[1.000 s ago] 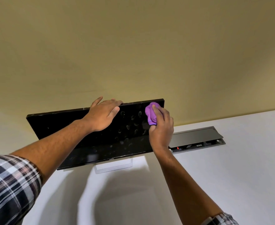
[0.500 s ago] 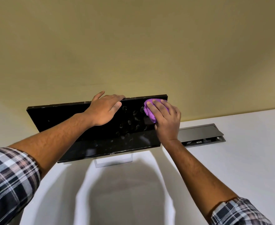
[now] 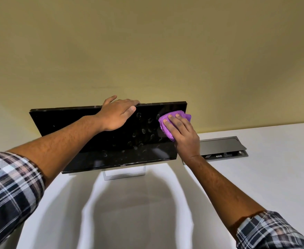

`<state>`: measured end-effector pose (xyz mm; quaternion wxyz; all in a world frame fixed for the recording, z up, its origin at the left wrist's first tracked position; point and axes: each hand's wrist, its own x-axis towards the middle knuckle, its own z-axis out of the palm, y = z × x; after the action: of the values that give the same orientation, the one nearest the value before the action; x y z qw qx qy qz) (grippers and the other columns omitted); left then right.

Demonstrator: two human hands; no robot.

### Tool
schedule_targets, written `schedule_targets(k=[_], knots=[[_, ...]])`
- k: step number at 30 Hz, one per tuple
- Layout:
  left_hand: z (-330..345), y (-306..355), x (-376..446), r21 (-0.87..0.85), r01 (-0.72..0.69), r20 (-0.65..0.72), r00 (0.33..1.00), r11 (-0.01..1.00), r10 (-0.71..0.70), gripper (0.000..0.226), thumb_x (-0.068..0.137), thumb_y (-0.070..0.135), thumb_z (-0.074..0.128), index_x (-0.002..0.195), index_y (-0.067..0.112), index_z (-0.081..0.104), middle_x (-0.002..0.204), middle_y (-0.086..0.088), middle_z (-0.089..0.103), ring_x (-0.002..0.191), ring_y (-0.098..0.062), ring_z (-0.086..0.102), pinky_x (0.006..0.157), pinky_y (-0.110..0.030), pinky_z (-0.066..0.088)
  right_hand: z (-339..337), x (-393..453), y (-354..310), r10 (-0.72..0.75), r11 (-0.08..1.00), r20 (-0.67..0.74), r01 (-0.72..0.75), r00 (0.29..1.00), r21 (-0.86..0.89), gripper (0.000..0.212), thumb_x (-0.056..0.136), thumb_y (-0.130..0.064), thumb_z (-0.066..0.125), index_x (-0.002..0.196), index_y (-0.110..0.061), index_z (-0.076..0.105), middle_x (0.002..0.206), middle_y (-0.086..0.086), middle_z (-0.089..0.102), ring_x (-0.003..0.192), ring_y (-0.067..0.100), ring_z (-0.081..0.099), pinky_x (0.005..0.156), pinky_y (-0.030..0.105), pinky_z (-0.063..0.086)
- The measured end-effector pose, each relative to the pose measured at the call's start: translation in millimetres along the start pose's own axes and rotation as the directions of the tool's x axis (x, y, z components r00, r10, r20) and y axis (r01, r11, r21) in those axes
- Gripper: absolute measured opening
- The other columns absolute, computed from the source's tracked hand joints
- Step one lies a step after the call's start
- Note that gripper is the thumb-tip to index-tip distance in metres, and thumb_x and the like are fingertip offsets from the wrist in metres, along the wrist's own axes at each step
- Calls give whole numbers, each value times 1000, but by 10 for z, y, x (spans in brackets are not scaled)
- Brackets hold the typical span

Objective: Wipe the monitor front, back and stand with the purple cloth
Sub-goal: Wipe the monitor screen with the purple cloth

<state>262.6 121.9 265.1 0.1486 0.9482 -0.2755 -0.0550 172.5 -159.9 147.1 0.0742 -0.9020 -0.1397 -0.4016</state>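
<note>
A yellowish wall [image 3: 147, 51] fills the upper half of the frame, and a white surface [image 3: 273, 177] takes the lower half, shadowed at the bottom centre. On the surface stands the black monitor [image 3: 79, 133], left of centre, its dark screen marked with smudges toward its right side and its silver stand [image 3: 124, 172] showing below the bottom edge. To the right of the monitor a grey hatch [image 3: 223, 145] is set into the surface. The left hand [image 3: 117, 114] rests on the monitor's top edge near the middle, fingers hooked over the rim, thumb on the screen. The right hand [image 3: 181, 135] lies at the screen's upper right corner, fingers straight and flat, pressing the purple cloth [image 3: 167, 130] against the glass; the cloth sits bunched under the fingertips, poking out above and left of them. Both plaid sleeves are rolled back.
</note>
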Motion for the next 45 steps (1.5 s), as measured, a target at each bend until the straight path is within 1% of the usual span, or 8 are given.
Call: schedule_targets(k=[7, 12, 17, 27, 32, 37, 40, 45], knots=[[-3, 19, -11, -12, 4, -15, 1000, 1000, -5, 48, 110, 38, 21, 153, 26, 38, 157, 5, 42, 149, -10, 29, 122, -37, -4, 53, -409, -115, 55, 997, 149, -63, 987, 50, 41, 96, -12, 57, 135, -10, 69, 139, 7, 66, 129, 33, 59, 98, 44, 59], [-1, 21, -18, -6, 1, -12, 1000, 1000, -1, 48, 110, 37, 21, 154, 26, 37, 158, 4, 41, 149, -11, 29, 122, -39, -3, 189, -746, -157, 129, 987, 267, -150, 955, 59, 76, 68, 15, 85, 137, -11, 67, 140, 7, 65, 132, 31, 53, 96, 44, 60], [7, 7, -14, -22, 3, -14, 1000, 1000, -3, 47, 110, 36, 23, 154, 28, 36, 159, 4, 38, 150, -7, 25, 123, -39, -4, 258, -1029, -225, 166, 977, 396, -206, 903, 60, 79, 66, 14, 86, 137, -13, 67, 139, 8, 65, 127, 35, 58, 87, 44, 63], [5, 31, -28, -25, 5, -2, 1000, 1000, -5, 47, 110, 35, 24, 155, 28, 35, 160, 3, 37, 150, -8, 24, 122, -38, -4, 260, -1392, -398, 247, 927, 626, -369, 740, 71, 73, 71, 0, 92, 137, -14, 66, 135, 9, 67, 122, 35, 63, 89, 48, 63], [-6, 40, -55, -21, 0, -5, 1000, 1000, 0, 47, 110, 35, 24, 154, 28, 36, 159, 5, 39, 150, -10, 27, 123, -40, -2, 121, -1195, -332, 275, 907, 572, -406, 773, 112, 57, 80, 1, 75, 131, -23, 69, 131, -3, 66, 119, 25, 58, 79, 43, 61], [-26, 70, -77, -26, 2, -10, 1000, 1000, -2, 46, 110, 34, 24, 154, 28, 37, 157, 5, 41, 148, -11, 30, 123, -40, -1, -318, -570, -201, 329, 913, 254, -375, 910, 161, 69, 65, 11, 70, 126, -21, 74, 126, -2, 67, 112, 29, 61, 73, 35, 55], [-33, 86, -83, -26, 4, -12, 1000, 1000, -4, 46, 110, 34, 25, 154, 27, 37, 158, 4, 40, 149, -11, 28, 123, -40, -2, -462, -90, -90, 318, 932, 112, -332, 941, 142, 72, 67, 13, 68, 129, -22, 73, 129, 0, 65, 115, 31, 58, 73, 34, 53], [-36, 62, -70, -26, 0, 0, 1000, 1000, 0, 46, 110, 33, 27, 154, 26, 36, 158, 4, 41, 149, -11, 30, 124, -41, -2, -463, 436, -17, 208, 973, 141, -219, 968, 68, 72, 75, 4, 69, 140, -25, 64, 140, 0, 59, 127, 31, 50, 75, 35, 55]])
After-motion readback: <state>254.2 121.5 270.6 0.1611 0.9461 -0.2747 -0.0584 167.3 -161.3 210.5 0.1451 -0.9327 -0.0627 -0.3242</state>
